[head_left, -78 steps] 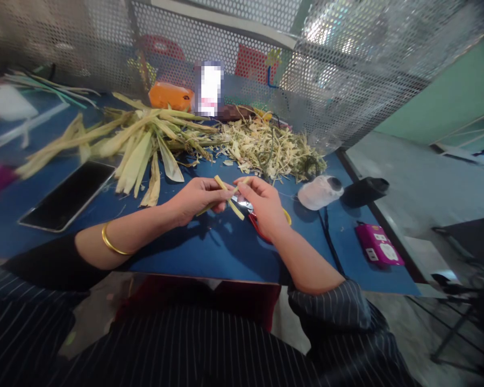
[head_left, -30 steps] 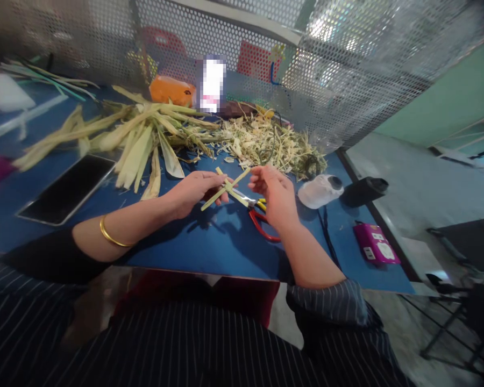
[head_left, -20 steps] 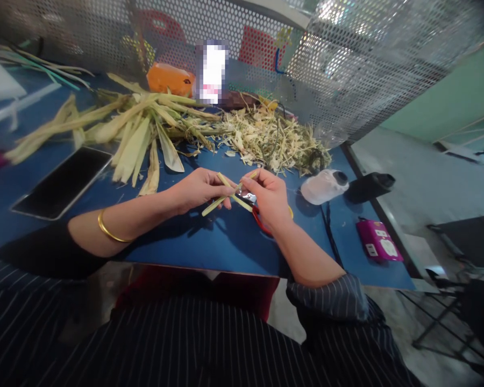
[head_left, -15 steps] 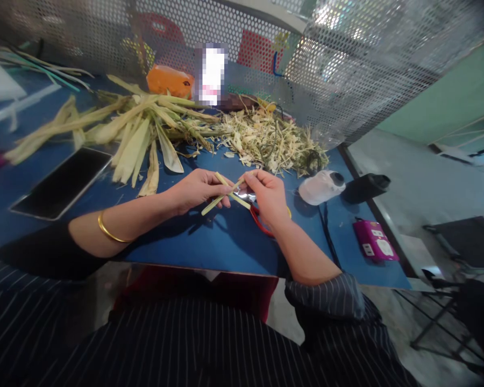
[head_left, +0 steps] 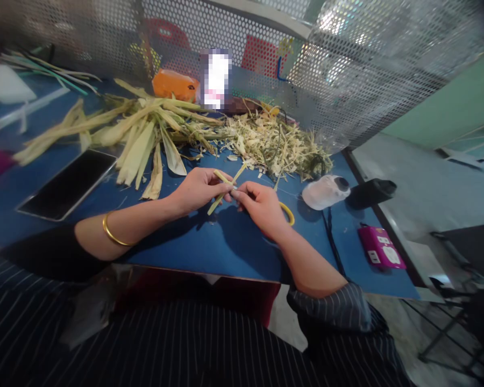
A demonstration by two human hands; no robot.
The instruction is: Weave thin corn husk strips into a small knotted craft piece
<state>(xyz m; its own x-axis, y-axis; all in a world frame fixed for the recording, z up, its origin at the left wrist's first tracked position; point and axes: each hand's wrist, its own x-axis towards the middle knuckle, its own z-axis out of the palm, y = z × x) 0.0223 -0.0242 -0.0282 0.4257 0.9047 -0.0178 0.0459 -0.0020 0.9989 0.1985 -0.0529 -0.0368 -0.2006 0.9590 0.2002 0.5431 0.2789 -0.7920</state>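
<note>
Two thin pale yellow leaf strips are crossed over each other above the blue table. My left hand, with a gold bangle on its wrist, pinches them at the crossing. My right hand meets it from the right, fingers closed on the same strips near the crossing. Under my right hand lie scissors, of which only a yellow handle loop shows.
Long corn-husk leaves and a heap of shredded scraps lie behind my hands. A dark phone is at the left. A white spool, a black object and a pink device sit at the right. Perforated metal screen behind.
My right hand let go of the strips and lifted away about a second ago, then came back and closed on them at the crossing; it now covers the scissors.
</note>
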